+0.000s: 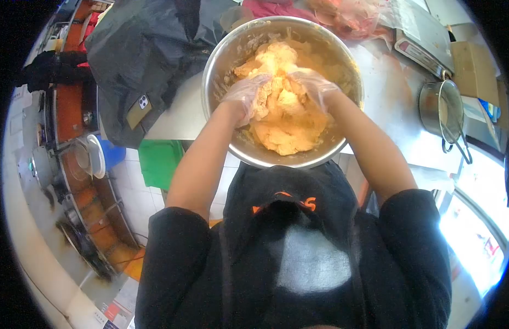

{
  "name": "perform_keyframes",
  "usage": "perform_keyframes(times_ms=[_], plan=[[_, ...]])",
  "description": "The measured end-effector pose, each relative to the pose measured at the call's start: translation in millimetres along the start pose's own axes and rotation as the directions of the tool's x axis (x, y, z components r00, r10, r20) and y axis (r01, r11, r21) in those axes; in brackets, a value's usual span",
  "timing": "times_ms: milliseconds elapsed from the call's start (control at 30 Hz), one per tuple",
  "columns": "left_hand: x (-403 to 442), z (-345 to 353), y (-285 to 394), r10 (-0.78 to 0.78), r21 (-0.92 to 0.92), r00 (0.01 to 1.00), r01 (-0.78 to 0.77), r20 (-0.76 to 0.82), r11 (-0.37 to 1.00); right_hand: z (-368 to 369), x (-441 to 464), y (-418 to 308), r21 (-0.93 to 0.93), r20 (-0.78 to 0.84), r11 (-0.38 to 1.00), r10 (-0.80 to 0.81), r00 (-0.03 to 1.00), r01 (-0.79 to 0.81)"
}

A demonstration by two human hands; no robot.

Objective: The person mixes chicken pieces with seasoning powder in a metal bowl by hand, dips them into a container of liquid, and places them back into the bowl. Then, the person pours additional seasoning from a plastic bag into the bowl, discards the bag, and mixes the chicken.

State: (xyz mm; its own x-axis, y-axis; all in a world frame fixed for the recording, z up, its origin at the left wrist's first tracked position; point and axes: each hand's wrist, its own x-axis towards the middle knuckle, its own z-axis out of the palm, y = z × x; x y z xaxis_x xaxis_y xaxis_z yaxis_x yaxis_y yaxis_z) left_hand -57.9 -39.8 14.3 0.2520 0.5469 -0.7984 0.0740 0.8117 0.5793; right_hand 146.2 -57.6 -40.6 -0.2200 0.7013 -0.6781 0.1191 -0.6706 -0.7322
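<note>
Inside a large metal bowl (210, 90), the left hand (248, 94) and the right hand (315, 88), both in clear plastic gloves, grip a lumpy orange mixture (290, 137). The bowl sits at the edge of the surface (180, 118), near a phone (140, 109).

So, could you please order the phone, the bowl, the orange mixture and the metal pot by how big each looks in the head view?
Largest to smallest:
bowl
orange mixture
metal pot
phone
</note>
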Motion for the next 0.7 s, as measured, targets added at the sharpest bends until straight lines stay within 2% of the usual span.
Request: perform_keyframes(times_ms=[33,67,133,167,200,267,300,333,367,400,433,467,500,533,567,600,633,667,700], plan=[[-5.1,-0.2,-0.2,0.053,-0.117,0.998,-0.049,0.038,0.992,-3.6,-7.9,-9.7,0.014,-0.026,0.995,-0.100,0.995,0.101],[-6.8,-1.9,-1.9,0.047,-0.123,0.998,-0.042,0.038,0.991,-2.5,-25.7,-29.9,0.012,-0.023,0.996,-0.092,0.996,0.092],[-9.8,-9.9,-5.4,0.311,-0.086,0.931,-0.299,0.193,0.950,9.8,-65.2,-71.9,0.332,-0.095,0.940,0.111,0.989,-0.074],[-3.4,-24.7,-7.2,0.369,-0.057,0.881,-0.369,0.298,0.928,16.8,-67.2,-75.8,0.603,-0.169,0.796,0.182,0.968,-0.044],[-8.3,-28.5,-3.4,0.365,-0.061,0.882,-0.364,0.297,0.929,12.0,-65.9,-67.0,0.602,-0.169,0.797,0.188,0.968,-0.050],[-20.2,-31.2,9.9,0.429,-0.391,0.818,-0.277,0.383,0.878,-5.3,-63.1,-41.6,0.781,0.045,0.625,-0.054,0.998,-0.002],[-18.9,-38.5,9.6,0.334,-0.263,0.907,-0.267,0.258,0.927,-7.0,-63.5,-39.9,0.763,0.007,0.645,-0.062,0.998,0.034],[-14.1,-39.8,5.2,0.332,-0.263,0.908,-0.265,0.256,0.928,-5.0,-60.2,-38.7,0.764,0.009,0.645,-0.060,0.998,0.032],[-7.8,-40.4,-1.4,0.234,-0.207,0.971,-0.220,0.050,0.953,-1.6,-53.3,-36.4,0.639,-0.167,0.767,0.066,0.984,0.057],[-9.7,-34.4,-4.2,0.150,-0.236,0.988,-0.153,-0.031,0.960,-0.4,-45.2,-31.7,0.495,-0.355,0.868,0.156,0.922,0.044],[-11.7,-28.4,-6.9,0.063,-0.275,0.992,-0.091,-0.112,0.957,-5.5,-31.8,-16.7,0.496,-0.356,0.867,0.154,0.922,0.047],[-7.1,-30.2,-13.3,0.065,-0.272,0.992,-0.093,-0.110,0.958,-14.7,-13.5,10.4,0.492,-0.292,0.870,0.200,0.935,-0.032],[3.7,-35.4,-28.5,0.128,0.166,0.979,-0.101,-0.160,0.981,-20.4,2.0,40.9,0.483,-0.228,0.869,0.245,0.942,-0.109],[10.3,-36.1,-35.3,0.147,0.303,0.980,-0.101,-0.136,0.948,-19.2,19.1,80.7,0.484,-0.229,0.869,0.241,0.943,-0.104],[17.0,-36.9,-42.2,0.167,0.438,0.980,-0.102,-0.111,0.893,-15.5,37.5,122.6,0.192,-0.254,0.973,-0.076,0.964,0.127],[23.7,-37.8,-49.4,0.185,0.560,0.979,-0.106,-0.087,0.822,-6.6,28.6,106.2,0.128,-0.214,0.979,-0.132,0.968,0.162],[15.1,-20.4,-42.7,0.058,0.316,0.995,-0.029,-0.081,0.948,2.7,18.9,88.2,0.066,-0.173,0.977,-0.187,0.967,0.201],[12.1,-6.9,-37.7,-0.065,0.052,0.997,0.066,-0.036,0.996,12.4,8.7,69.3,0.009,-0.131,0.970,-0.241,0.962,0.245],[24.7,-5.2,-47.9,-0.072,0.043,0.997,0.070,0.038,0.997,25.1,-9.8,33.5,-0.013,-0.134,0.997,-0.083,0.988,0.081]])
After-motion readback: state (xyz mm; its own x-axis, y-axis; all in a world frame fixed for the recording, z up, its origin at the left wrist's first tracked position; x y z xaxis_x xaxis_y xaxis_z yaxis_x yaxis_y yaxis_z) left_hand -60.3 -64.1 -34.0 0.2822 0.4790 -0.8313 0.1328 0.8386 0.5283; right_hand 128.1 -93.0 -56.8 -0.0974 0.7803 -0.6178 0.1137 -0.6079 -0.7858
